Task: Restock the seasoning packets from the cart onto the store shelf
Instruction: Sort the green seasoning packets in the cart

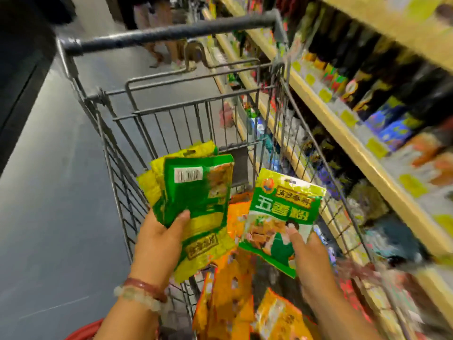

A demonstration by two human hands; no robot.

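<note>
My left hand (160,238) grips a fanned stack of green and yellow seasoning packets (196,200), backs up, above the wire cart (117,148). My right hand (310,256) pinches a single green packet (282,217) with white lettering, face up, just right of the stack. Both hands hover over the cart's basket. Orange seasoning packets (230,288) lie loose in the basket below. The store shelf (343,133) runs along the right side, blurred.
The cart's grey handle bar (171,33) crosses the top. Shelves on the right hold dark bottles (367,69) and assorted packaged goods with yellow price tags. Grey floor (49,192) lies to the left. A person's legs (159,50) stand far down the aisle. Something red (83,332) sits at the bottom edge.
</note>
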